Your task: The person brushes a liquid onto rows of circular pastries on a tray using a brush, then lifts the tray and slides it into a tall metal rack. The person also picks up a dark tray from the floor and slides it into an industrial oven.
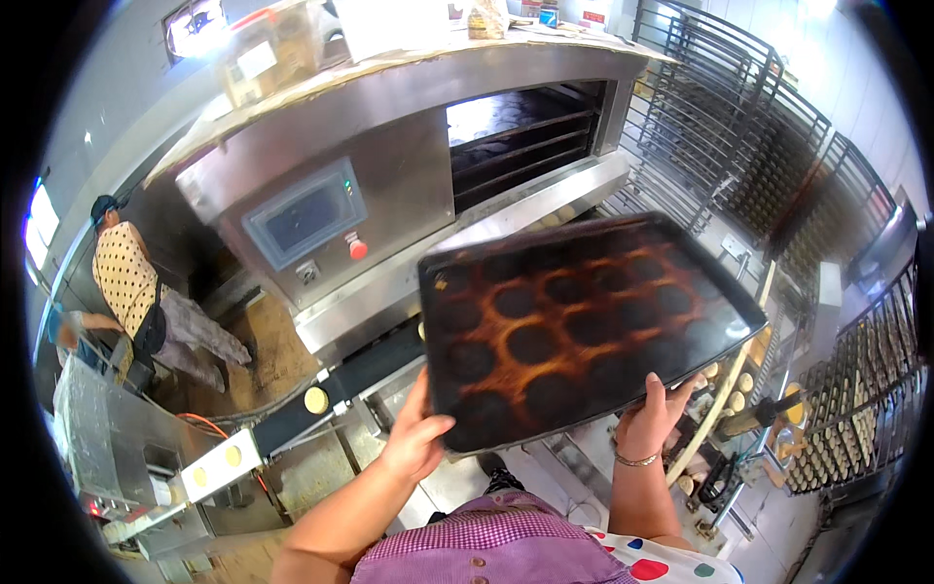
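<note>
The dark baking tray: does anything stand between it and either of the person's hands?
Nothing visible does. The left hand grips the baking tray directly at its near left corner, the right hand at its near edge; the contact underneath is hidden. The black conveyor belt lies lower, not in between.

Tray [574,336] between the hands [416,443], apparently above the conveyor [365,372], oven [404,165] beyond.

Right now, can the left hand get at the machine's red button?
Probably not: the left hand is holding the dark tray and would likely have to let go first, though nothing visible covers the red button.
</note>
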